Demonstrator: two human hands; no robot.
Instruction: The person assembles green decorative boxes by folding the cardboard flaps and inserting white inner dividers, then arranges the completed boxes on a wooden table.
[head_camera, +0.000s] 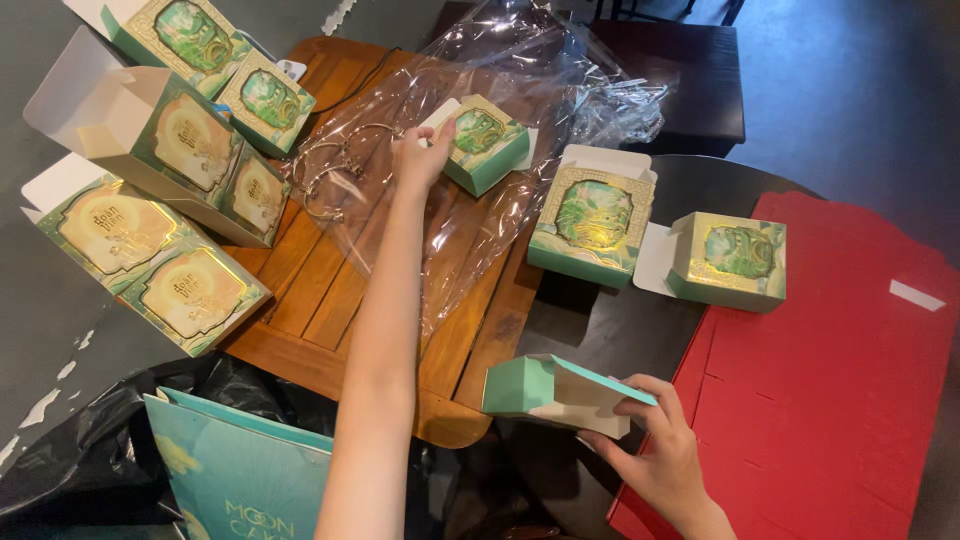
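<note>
My left hand (420, 155) is stretched out over the wooden table (310, 330), its fingers on the flap of a small teal and gold box (485, 140) that lies on a crumpled clear plastic sheet (450, 240). Near the table's front edge, my right hand (655, 455) holds a teal box (545, 390) lying on its side with its end open. Two more small teal boxes (590, 220) (730, 258) stand to the right on a dark round surface (600, 330).
Several larger teal and cream boxes (150, 240) lie at the left, some with flaps open. A flat red cardboard sheet (830, 380) covers the right. A teal paper bag (240, 470) and black plastic sit at the bottom left. A dark bench (690, 70) stands behind.
</note>
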